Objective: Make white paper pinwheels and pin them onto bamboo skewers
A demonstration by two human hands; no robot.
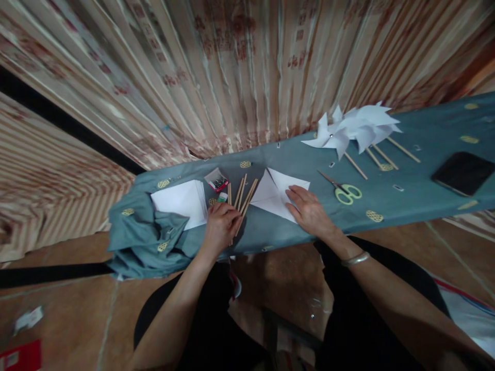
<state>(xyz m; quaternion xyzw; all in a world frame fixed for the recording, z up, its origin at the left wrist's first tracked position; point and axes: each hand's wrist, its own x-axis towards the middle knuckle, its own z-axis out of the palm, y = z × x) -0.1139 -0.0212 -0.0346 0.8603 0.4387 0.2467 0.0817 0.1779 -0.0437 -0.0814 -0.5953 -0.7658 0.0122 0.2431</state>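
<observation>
My left hand [221,225] is closed, its fingers curled over the lower part of several thin wooden sticks [242,191]. Just past its knuckles shows a small glue stick [222,197] with green and white on it; whatever the fingers grip is hidden. My right hand [309,210] lies open, fingers spread on the right part of a white square of paper [284,185]. That paper has crease lines and a slit or raised fold at its far side. Left of my left hand sits a stack of white paper sheets [181,201]. A small open box of metal pins [217,180] stands behind the sticks.
Scissors with green handles [347,194] lie right of my right hand. Several white paper pinwheels [359,129] on sticks are heaped at the back right. A dark flat object [464,173] lies farther right. The green tablecloth [150,247] bunches at the left; a curtain [232,77] hangs behind.
</observation>
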